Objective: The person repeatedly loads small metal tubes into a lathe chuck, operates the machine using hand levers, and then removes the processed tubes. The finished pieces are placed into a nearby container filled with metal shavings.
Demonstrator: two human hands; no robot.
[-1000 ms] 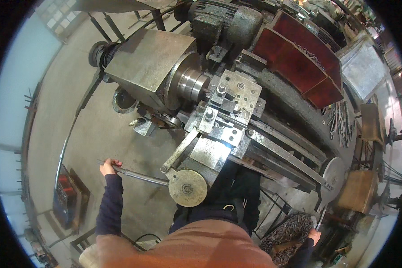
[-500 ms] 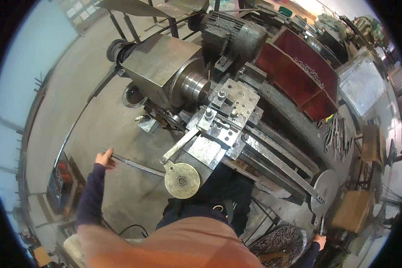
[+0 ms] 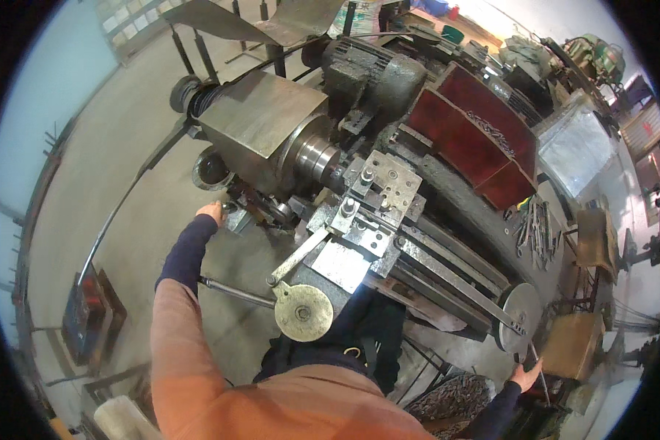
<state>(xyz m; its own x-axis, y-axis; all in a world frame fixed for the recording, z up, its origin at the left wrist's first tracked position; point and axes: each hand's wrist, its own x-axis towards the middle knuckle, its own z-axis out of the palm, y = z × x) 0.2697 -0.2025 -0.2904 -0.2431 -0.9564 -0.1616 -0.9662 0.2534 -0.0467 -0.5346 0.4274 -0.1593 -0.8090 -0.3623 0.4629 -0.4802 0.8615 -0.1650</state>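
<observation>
My left hand [image 3: 213, 213] reaches beside a small metal chute [image 3: 237, 218] below the lathe's headstock [image 3: 264, 114]; its fingers are partly hidden, and whether they hold anything cannot be made out. Behind that forearm, the long metal lever [image 3: 238, 292] runs to the round brass-coloured disc [image 3: 303, 314], with no hand on it. At the lower right, my right hand [image 3: 525, 375] is closed at a thin metal lever [image 3: 542, 375] under the grey round disc [image 3: 520, 317]. A flat bar [image 3: 462, 275] links this disc to the tool slide [image 3: 392, 187]. The chuck [image 3: 319, 158] faces the slide.
A dark red bin [image 3: 469, 139] with small metal parts stands behind the slide. Several wrenches [image 3: 537, 233] lie to its right. A motor [image 3: 374, 77] sits at the back. A container of metal pieces [image 3: 451, 400] stands low by my right arm.
My left hand has let go of the long lever and moved up to the chute. My right hand remains by the grey disc, where a thin lever now extends past it. The view has shifted slightly.
</observation>
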